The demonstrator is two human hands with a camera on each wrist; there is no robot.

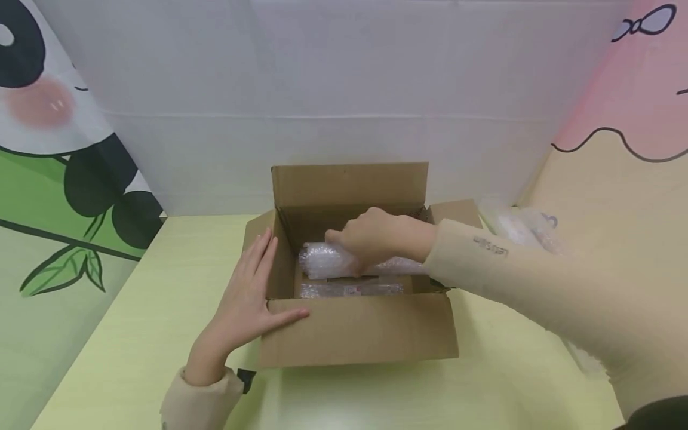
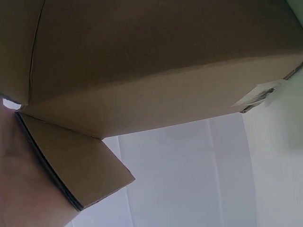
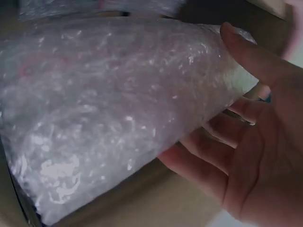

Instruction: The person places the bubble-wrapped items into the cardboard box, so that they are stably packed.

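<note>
An open cardboard box (image 1: 360, 331) stands on the table with its flaps spread. Inside it, my right hand (image 1: 371, 236) grips a bubble-wrapped package (image 1: 325, 261). The right wrist view shows the thumb on top of the wrap (image 3: 104, 104) and the fingers curled under its edge. A flatter bubble-wrapped piece (image 1: 352, 290) lies in the box nearer the front wall. My left hand (image 1: 244, 298) rests on the box's front left corner, fingers straight along the left flap and thumb on the front flap. In the left wrist view, the box's outer side (image 2: 156, 101) fills the upper part.
More bubble-wrapped items (image 1: 521, 227) lie on the table right of the box, partly hidden by my right sleeve (image 1: 500, 269). A white sheet (image 1: 344, 77) hangs behind the box. Printed cartoon panels (image 1: 70, 239) stand at both sides. The yellow table (image 1: 145, 310) extends around the box.
</note>
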